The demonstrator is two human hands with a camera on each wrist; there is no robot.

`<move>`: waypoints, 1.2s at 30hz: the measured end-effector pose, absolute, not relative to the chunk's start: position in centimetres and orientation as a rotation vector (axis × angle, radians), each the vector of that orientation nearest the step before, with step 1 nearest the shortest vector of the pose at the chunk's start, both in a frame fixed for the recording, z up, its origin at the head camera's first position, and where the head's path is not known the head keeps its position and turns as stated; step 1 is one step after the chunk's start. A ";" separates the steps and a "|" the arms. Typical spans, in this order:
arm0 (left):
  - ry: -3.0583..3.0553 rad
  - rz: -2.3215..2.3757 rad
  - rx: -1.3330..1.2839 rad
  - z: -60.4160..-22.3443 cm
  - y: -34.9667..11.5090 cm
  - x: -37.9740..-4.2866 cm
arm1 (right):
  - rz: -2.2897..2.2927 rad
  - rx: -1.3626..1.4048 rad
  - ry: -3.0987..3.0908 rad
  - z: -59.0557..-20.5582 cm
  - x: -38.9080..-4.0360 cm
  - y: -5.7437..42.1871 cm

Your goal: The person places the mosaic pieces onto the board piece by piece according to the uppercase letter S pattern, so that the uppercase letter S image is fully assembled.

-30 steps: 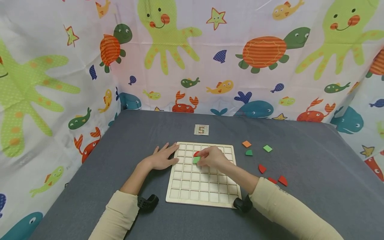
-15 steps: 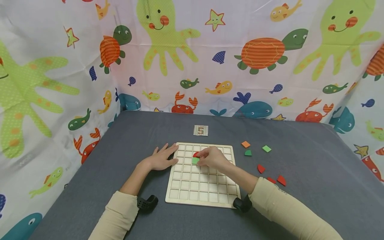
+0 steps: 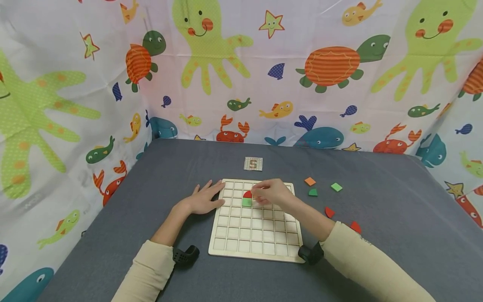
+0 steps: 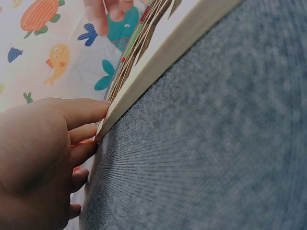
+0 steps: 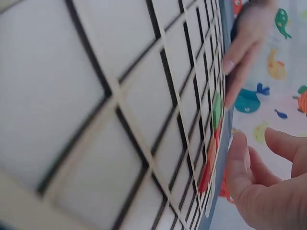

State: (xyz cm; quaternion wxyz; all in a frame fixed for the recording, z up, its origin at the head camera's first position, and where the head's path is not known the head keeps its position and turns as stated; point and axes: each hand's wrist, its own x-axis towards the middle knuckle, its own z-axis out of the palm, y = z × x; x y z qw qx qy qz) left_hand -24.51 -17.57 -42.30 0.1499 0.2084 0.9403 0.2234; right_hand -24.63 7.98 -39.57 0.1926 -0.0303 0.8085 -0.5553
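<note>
My left hand [image 3: 203, 199] lies at the left edge of a wooden grid board [image 3: 234, 244], its fingers spread and fingertips on the rim. In the left wrist view the thumb and fingers touch the board's side edge [image 4: 144, 86]. A red quarter-round tile [image 3: 247, 194] and a light green square tile [image 3: 247, 202] sit in neighbouring cells. Just right of them, my right hand [image 3: 274, 193] hovers over the upper part of the board. Its thumb and fingers are apart with nothing between them in the right wrist view, where an orange tile [image 5: 211, 151] and another red tile [image 5: 205, 178] also show in the grid.
Behind the board lies a small pattern card [image 3: 253, 163]. To the right are loose tiles: an orange one [image 3: 310, 181], a dark green one [image 3: 313, 192], a light green one [image 3: 336, 187] and red ones [image 3: 329, 212]. A printed sea-animal curtain [image 3: 249, 100] surrounds the grey table [image 3: 188, 159].
My right hand has lifted off the tiles and shifted slightly right, uncovering more of the red and green tiles. Its sleeve now covers one loose red tile. The left hand has stayed put.
</note>
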 end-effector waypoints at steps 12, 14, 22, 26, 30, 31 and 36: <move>2.710 0.635 0.597 -42.2 -17.6 -24.4 | -1.514 -0.090 2.242 -37.1 -25.8 12.6; 2.712 0.629 0.594 -42.1 -17.5 -24.4 | -1.512 -0.091 2.244 -36.7 -25.9 13.3; 2.714 0.634 0.592 -42.2 -17.4 -24.3 | -1.449 -0.069 2.290 -36.1 -26.2 16.2; 2.713 0.638 0.598 -42.3 -17.5 -24.3 | -1.444 -0.045 2.271 -36.6 -26.1 17.5; 2.710 0.646 0.602 -42.4 -17.5 -24.4 | -1.465 -0.041 2.236 -37.1 -26.0 18.9; 2.709 0.646 0.602 -42.4 -17.5 -24.4 | -1.473 -0.041 2.226 -37.2 -25.9 19.2; 2.705 0.649 0.600 -42.1 -17.4 -24.3 | -1.497 -0.037 2.183 -38.0 -25.5 20.9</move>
